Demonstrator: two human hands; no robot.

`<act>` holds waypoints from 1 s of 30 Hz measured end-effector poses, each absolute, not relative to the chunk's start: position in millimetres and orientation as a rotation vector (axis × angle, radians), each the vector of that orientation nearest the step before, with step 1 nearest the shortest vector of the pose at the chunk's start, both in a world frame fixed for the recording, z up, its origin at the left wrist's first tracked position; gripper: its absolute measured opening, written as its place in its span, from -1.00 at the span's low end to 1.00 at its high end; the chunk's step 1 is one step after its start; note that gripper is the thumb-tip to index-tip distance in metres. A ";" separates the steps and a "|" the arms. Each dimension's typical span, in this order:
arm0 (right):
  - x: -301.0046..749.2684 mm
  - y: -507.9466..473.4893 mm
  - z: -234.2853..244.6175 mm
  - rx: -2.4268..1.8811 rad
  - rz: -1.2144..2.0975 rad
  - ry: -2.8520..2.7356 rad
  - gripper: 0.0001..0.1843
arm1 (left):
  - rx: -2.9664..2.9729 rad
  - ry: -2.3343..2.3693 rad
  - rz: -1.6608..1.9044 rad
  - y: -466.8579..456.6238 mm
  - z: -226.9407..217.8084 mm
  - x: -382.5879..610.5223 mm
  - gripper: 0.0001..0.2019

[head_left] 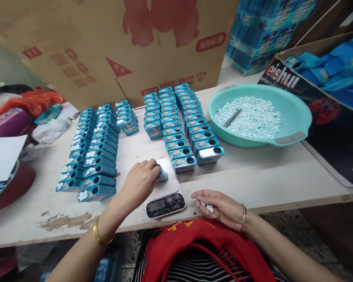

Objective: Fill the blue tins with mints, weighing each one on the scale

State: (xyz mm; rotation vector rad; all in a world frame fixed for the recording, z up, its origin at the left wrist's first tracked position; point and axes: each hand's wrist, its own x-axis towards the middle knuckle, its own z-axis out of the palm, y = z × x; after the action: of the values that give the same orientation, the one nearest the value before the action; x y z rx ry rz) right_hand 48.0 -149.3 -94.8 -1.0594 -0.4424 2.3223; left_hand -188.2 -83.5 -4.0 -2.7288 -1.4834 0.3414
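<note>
My left hand (144, 176) is closed around a small blue candy tin (162, 175) on the white plate of a digital scale (168, 188). Part of the tin is hidden by my fingers. Low over the table's front edge, my right hand (217, 207) curls palm up around several white candies (208, 207). To the right of the scale stand rows of blue tins (184, 161) with round dark openings on top. More tins (98, 192) at the left carry small piles of white candies on their tops.
A turquoise basin (259, 141) of pale candies with a grey stick (233, 118) stands at the right. Behind it are a carton (317, 129) of blue packs and stacked blue packages (255, 39). A large cardboard box (106, 43) blocks the back. Bags and a red bowl (25, 184) lie left.
</note>
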 end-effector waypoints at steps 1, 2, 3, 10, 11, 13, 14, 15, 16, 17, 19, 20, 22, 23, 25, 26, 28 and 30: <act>48.8 -151.5 -94.0 -1.061 2.330 -0.449 -0.70 | -2.730 -1.491 0.345 -83.3 -6.1 -187.8 -0.90; 50.0 -153.6 -93.3 -1.064 2.337 -0.459 -0.70 | -2.738 -1.493 0.321 -83.1 -6.2 -188.5 -0.89; 51.5 -155.5 -92.8 -1.069 2.343 -0.470 -0.69 | -2.752 -1.489 0.261 -83.4 -4.2 -190.4 -0.87; 57.8 -165.4 -96.4 -1.147 2.339 -0.563 -0.61 | -2.523 -1.765 -0.644 -103.8 34.5 -229.6 -0.76; 57.3 -166.4 -97.0 -1.164 2.332 -0.560 -0.61 | -2.444 -1.841 -0.716 -108.4 36.7 -237.7 -0.77; 55.8 -167.3 -97.3 -1.180 2.337 -0.558 -0.61 | -2.337 -1.962 -0.786 -117.8 35.0 -253.8 -0.79; 55.0 -167.1 -96.8 -1.180 2.343 -0.560 -0.61 | -2.310 -2.009 -0.793 -122.4 31.4 -261.2 -0.79; 54.3 -166.3 -95.8 -1.181 2.347 -0.563 -0.61 | -2.296 -2.046 -0.792 -126.7 26.6 -267.9 -0.79; 53.7 -165.0 -94.4 -1.186 2.346 -0.568 -0.61 | -2.287 -2.081 -0.789 -130.7 20.8 -273.8 -0.78; 53.1 -163.1 -92.5 -1.194 2.339 -0.579 -0.61 | -2.282 -2.111 -0.790 -134.3 14.7 -278.9 -0.78; 52.1 -157.7 -87.0 -1.213 2.325 -0.624 -0.59 | -2.280 -2.153 -0.803 -140.1 2.6 -286.3 -0.76; 51.4 -154.4 -83.5 -1.222 2.323 -0.662 -0.58 | -2.285 -2.164 -0.808 -142.1 -2.8 -288.7 -0.76; 49.4 -146.5 -75.0 -1.242 2.306 -0.762 -0.57 | -2.314 -2.158 -0.813 -144.6 -11.4 -291.1 -0.75; 48.0 -142.0 -70.2 -1.258 2.291 -0.820 -0.57 | -2.339 -2.144 -0.813 -145.1 -14.5 -291.2 -0.75; 44.1 -131.7 -59.7 -1.293 2.246 -0.954 -0.56 | -2.401 -2.112 -0.811 -145.0 -18.5 -289.6 -0.76; 41.4 -125.8 -54.1 -1.301 2.217 -1.031 -0.56 | -2.433 -2.096 -0.809 -144.4 -19.6 -288.2 -0.76; 33.9 -112.3 -42.4 -1.290 2.154 -1.207 -0.56 | -2.491 -2.073 -0.802 -142.9 -20.5 -284.8 -0.77; 22.8 -97.1 -30.1 -1.260 2.059 -1.414 -0.57 | -2.528 -2.051 -0.798 -141.0 -20.8 -281.3 -0.77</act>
State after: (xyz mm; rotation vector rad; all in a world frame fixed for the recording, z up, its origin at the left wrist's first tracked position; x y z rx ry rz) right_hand 22.8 -97.1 -30.1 -1.2601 -1.4135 2.0593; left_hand -281.3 -141.0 -20.8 -2.5277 -2.0514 -0.7978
